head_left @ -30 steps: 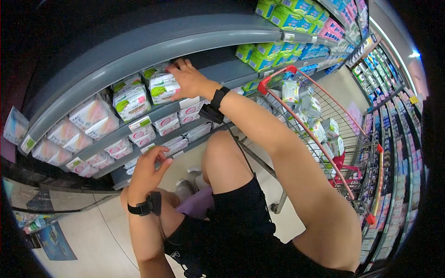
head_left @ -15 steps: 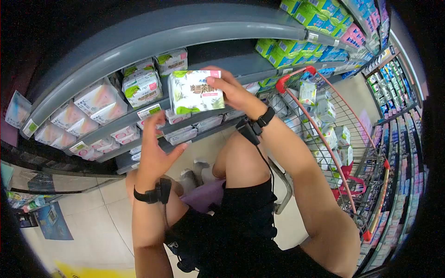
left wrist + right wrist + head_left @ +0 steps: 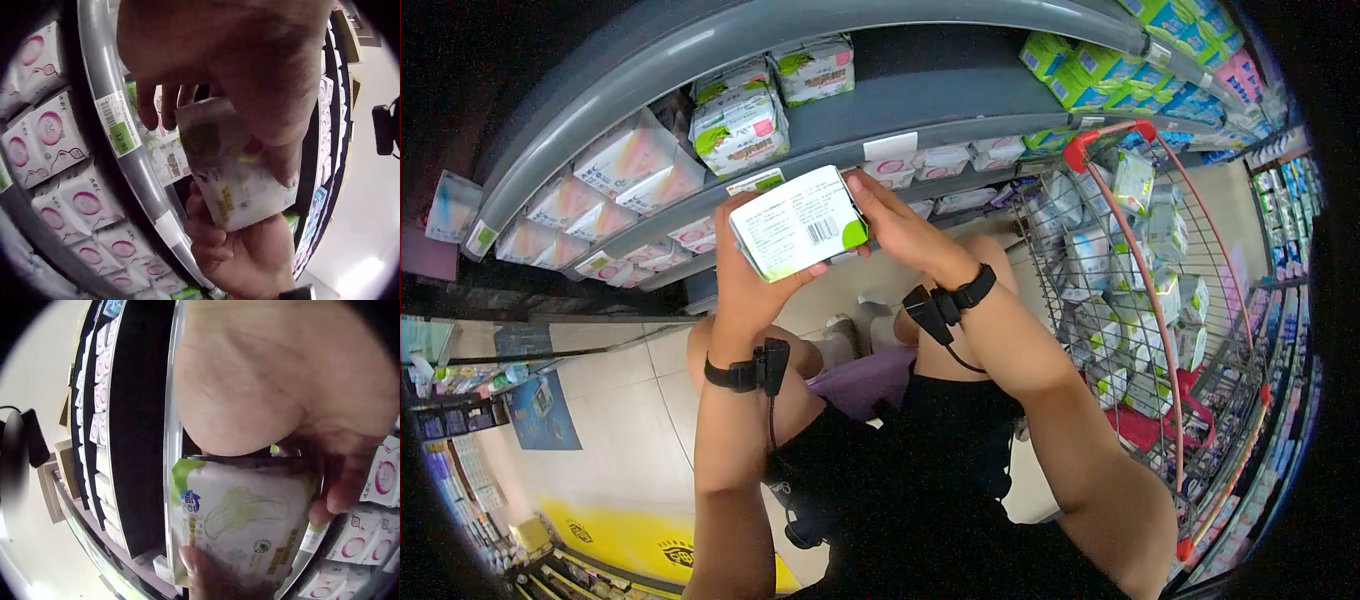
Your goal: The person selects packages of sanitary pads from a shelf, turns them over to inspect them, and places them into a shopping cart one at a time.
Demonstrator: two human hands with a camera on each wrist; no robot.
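A white and green pack of sanitary pads (image 3: 805,225) is held in front of the shelf, its printed back with a barcode facing the head camera. My left hand (image 3: 745,290) grips its left end, thumb along the lower edge and fingers mostly hidden behind. At the opposite end, my right hand (image 3: 905,235) pinches the pack. In the right wrist view, a pad drawing shows on another face of the pack (image 3: 250,519), with the left thumb (image 3: 203,572) against it. Both hands also appear around the pack (image 3: 244,187) in the left wrist view.
Similar white and green packs (image 3: 740,130) stand on the shelf (image 3: 940,85) behind, with rainbow-marked packs (image 3: 635,165) to their left. On my right is a shopping cart (image 3: 1122,215) with many packs inside. Pink-circle packs (image 3: 53,128) fill a lower shelf.
The right hand has taken the pack off the shelf and brought it nearer. The left hand has come up and taken hold too. The pack has turned from its front to its back.
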